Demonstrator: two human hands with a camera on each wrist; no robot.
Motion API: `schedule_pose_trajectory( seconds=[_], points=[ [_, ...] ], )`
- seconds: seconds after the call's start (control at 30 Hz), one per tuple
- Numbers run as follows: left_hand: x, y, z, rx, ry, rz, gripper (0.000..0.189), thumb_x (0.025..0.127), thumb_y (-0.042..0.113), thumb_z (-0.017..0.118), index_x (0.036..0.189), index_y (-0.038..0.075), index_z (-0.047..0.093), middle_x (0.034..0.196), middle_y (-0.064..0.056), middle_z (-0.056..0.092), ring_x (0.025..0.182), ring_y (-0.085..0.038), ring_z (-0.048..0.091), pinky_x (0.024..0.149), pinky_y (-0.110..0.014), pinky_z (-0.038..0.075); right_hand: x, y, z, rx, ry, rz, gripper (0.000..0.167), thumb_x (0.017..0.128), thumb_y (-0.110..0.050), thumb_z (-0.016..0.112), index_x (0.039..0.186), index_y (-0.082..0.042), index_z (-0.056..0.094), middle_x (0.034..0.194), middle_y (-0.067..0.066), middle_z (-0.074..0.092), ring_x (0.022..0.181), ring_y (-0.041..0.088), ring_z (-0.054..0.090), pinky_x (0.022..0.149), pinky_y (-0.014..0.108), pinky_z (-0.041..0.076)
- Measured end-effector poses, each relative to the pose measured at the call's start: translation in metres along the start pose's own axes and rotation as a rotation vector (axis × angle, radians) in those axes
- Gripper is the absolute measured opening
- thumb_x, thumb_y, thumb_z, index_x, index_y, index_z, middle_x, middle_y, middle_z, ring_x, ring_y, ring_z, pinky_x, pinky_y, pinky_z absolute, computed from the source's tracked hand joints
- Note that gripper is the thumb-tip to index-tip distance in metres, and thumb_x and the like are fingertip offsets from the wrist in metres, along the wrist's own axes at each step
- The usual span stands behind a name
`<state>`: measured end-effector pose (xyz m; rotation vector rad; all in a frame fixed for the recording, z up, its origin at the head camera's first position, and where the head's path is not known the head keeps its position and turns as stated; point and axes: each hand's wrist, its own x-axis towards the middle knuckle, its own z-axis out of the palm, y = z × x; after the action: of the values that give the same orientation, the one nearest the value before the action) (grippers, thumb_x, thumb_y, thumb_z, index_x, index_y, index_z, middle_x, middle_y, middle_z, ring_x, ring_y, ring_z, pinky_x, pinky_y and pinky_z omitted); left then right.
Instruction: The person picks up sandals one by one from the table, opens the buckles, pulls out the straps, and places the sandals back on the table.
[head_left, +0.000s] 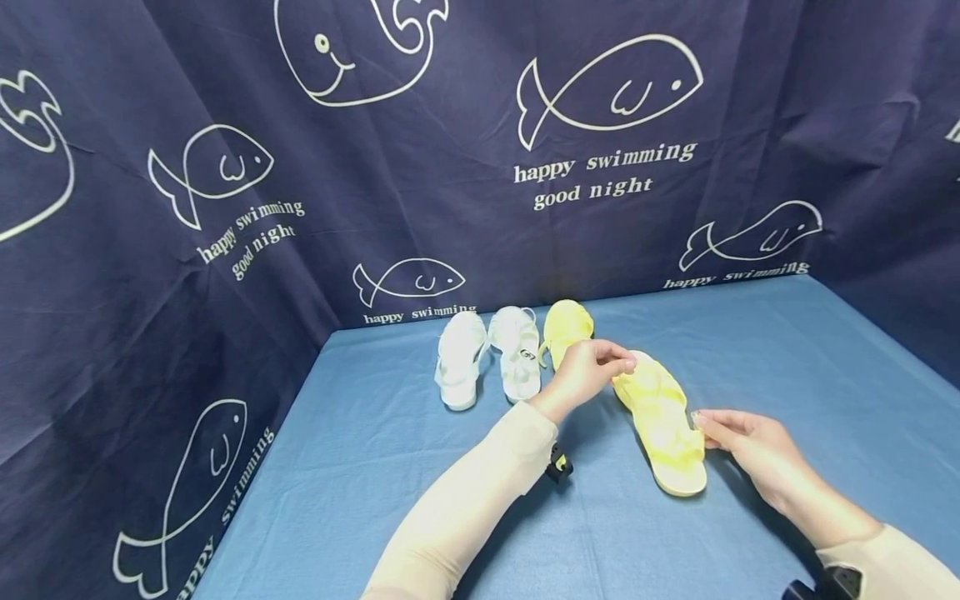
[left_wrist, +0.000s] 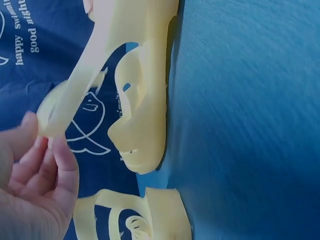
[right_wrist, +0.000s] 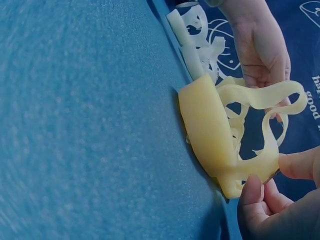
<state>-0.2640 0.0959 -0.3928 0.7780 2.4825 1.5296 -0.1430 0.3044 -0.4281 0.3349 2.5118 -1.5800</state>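
A yellow strappy sandal [head_left: 663, 425] lies on the blue-covered table, between my two hands. My left hand [head_left: 583, 375] pinches a strap at its far end; the left wrist view shows that strap [left_wrist: 75, 90] pulled taut between thumb and fingers. On the near right side of the sandal, my right hand [head_left: 753, 450] pinches another strap part, seen in the right wrist view at the side strap [right_wrist: 262, 162]. A second yellow sandal [head_left: 567, 323] stands behind my left hand, partly hidden by it.
Two pale, whitish sandals, the left one [head_left: 459, 360] and the right one [head_left: 517, 354], stand side by side left of the yellow ones. A dark blue curtain [head_left: 480, 167] with white fish prints hangs behind the blue table surface [head_left: 360, 467].
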Motion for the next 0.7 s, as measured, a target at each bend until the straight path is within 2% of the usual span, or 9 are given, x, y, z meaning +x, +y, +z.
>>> schedule_pose_trajectory(
  seconds=[0.1, 0.23, 0.4, 0.5, 0.57, 0.7],
  points=[
    [0.002, 0.0, 0.003, 0.013, 0.043, 0.001, 0.013, 0.09, 0.02, 0.07, 0.094, 0.008, 0.075, 0.08, 0.0, 0.072, 0.066, -0.013, 0.063, 0.057, -0.017, 0.052, 0.0, 0.0, 0.0, 0.001, -0.002, 0.0, 0.073, 0.095, -0.051, 0.055, 0.139, 0.006, 0.045, 0.122, 0.007, 0.067, 0.083, -0.006, 0.06, 0.08, 0.016, 0.043],
    [0.004, -0.001, 0.009, 0.002, 0.073, -0.027, 0.012, 0.089, 0.017, 0.07, 0.093, 0.006, 0.075, 0.079, -0.002, 0.072, 0.061, -0.007, 0.061, 0.057, -0.016, 0.053, -0.001, -0.001, 0.001, -0.002, 0.0, 0.001, 0.073, 0.095, -0.05, 0.054, 0.139, 0.007, 0.045, 0.125, 0.012, 0.064, 0.083, -0.006, 0.061, 0.078, 0.014, 0.044],
    [0.004, -0.002, 0.016, 0.042, 0.104, -0.084, 0.013, 0.09, 0.018, 0.069, 0.093, 0.007, 0.075, 0.076, 0.002, 0.069, 0.058, -0.004, 0.058, 0.055, -0.017, 0.053, 0.0, -0.001, 0.002, -0.005, 0.005, 0.007, 0.073, 0.095, -0.051, 0.055, 0.139, 0.007, 0.045, 0.122, 0.009, 0.067, 0.082, -0.006, 0.06, 0.091, 0.03, 0.044],
    [0.005, -0.001, 0.02, 0.079, 0.121, -0.114, 0.013, 0.091, 0.019, 0.068, 0.092, 0.008, 0.075, 0.075, 0.003, 0.067, 0.057, -0.002, 0.056, 0.054, -0.015, 0.051, 0.0, -0.003, 0.002, 0.006, 0.008, 0.011, 0.074, 0.095, -0.05, 0.055, 0.14, 0.008, 0.044, 0.117, 0.006, 0.068, 0.081, -0.005, 0.059, 0.095, 0.039, 0.043],
    [0.006, -0.001, 0.022, 0.117, 0.131, -0.114, 0.013, 0.091, 0.019, 0.068, 0.092, 0.009, 0.076, 0.076, 0.003, 0.068, 0.058, -0.001, 0.054, 0.053, -0.014, 0.049, 0.0, -0.004, 0.002, 0.002, 0.014, 0.016, 0.075, 0.094, -0.051, 0.055, 0.14, 0.007, 0.044, 0.114, 0.004, 0.069, 0.081, -0.005, 0.058, 0.095, 0.04, 0.042],
    [0.007, -0.001, 0.026, 0.237, 0.157, -0.092, 0.013, 0.092, 0.02, 0.068, 0.091, 0.012, 0.077, 0.082, 0.004, 0.072, 0.064, 0.0, 0.054, 0.057, -0.011, 0.044, 0.0, -0.005, 0.004, -0.009, 0.022, 0.008, 0.076, 0.094, -0.053, 0.055, 0.14, 0.007, 0.044, 0.116, 0.008, 0.068, 0.082, -0.003, 0.057, 0.097, 0.045, 0.042]
  ],
)
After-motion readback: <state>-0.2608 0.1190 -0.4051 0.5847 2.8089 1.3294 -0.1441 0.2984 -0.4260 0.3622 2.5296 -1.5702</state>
